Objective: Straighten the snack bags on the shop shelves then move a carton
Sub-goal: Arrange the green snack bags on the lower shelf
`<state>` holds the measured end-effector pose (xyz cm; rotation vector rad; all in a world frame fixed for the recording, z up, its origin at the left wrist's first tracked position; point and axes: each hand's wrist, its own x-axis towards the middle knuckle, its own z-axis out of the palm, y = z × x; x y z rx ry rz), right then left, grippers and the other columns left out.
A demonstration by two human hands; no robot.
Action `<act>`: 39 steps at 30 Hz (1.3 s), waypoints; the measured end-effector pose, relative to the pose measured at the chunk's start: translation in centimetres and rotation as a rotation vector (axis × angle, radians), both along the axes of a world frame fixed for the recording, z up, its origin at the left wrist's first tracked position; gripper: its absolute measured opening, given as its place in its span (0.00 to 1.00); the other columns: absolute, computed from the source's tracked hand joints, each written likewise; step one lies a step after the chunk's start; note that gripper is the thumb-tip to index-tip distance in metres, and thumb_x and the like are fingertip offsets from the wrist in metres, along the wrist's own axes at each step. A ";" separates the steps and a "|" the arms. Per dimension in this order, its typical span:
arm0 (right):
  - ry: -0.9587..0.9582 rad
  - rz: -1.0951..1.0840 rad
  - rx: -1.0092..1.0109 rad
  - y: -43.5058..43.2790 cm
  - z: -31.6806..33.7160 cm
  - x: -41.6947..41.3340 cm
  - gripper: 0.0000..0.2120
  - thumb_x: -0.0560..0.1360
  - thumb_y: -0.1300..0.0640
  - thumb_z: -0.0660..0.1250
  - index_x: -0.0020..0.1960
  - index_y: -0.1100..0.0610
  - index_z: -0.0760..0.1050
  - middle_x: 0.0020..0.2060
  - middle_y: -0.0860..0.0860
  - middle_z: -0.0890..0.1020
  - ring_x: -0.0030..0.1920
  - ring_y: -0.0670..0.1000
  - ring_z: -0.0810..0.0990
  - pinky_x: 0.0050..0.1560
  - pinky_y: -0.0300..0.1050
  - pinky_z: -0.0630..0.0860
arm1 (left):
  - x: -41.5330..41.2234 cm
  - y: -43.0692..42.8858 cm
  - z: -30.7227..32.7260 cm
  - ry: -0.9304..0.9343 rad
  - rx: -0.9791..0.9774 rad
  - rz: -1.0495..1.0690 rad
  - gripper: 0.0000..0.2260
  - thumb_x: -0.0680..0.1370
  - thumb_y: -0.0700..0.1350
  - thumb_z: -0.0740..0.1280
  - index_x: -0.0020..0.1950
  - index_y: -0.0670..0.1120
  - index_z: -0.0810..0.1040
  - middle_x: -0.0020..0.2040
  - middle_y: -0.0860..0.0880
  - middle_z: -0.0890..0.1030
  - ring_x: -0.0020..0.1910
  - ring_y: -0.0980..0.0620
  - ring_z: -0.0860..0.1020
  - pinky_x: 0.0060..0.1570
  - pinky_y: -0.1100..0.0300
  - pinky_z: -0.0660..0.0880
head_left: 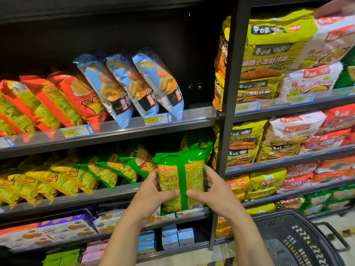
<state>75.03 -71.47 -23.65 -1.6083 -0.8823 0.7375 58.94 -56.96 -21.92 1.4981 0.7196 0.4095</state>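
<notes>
Green snack bag (182,169) is held up in front of the middle shelf (76,198), at the right end of the green row (123,167), back panel with the barcode facing the camera. Left hand (153,191) grips its left edge, thumb across the front, fingers curled behind. Right hand (213,192) grips the right edge the same way. Both hands are clamped on the one bag. The bag is upright and clear of the shelf lip, not seated.

Step in hand, by my read: straightening, on the second shelf down. The green row and the yellow bags (48,181) lean left, overlapping. The blue bags (134,83) on the shelf above lean the same way, with a gap to their right.

Next move probably calls for turning the bag so its printed front faces out, then setting it down at the end of the green row. There is another green pack just behind it, so it needs to slot in without knocking that one.

Carton part looks not yet started. Biscuit boxes (57,227) sit on the lower shelf, but I cannot tell which carton is meant. Black basket (299,237) stands low right, near the right arm.
</notes>
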 end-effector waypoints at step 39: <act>-0.640 -0.637 -0.367 20.3 -9.0 7.0 0.22 0.79 0.52 0.73 0.68 0.56 0.71 0.69 0.59 0.69 0.67 0.61 0.70 0.57 0.56 0.78 | 14.0 14.5 -11.0 0.301 0.230 0.724 0.28 0.72 0.48 0.82 0.59 0.37 0.69 0.61 0.39 0.70 0.55 0.41 0.72 0.47 0.50 0.69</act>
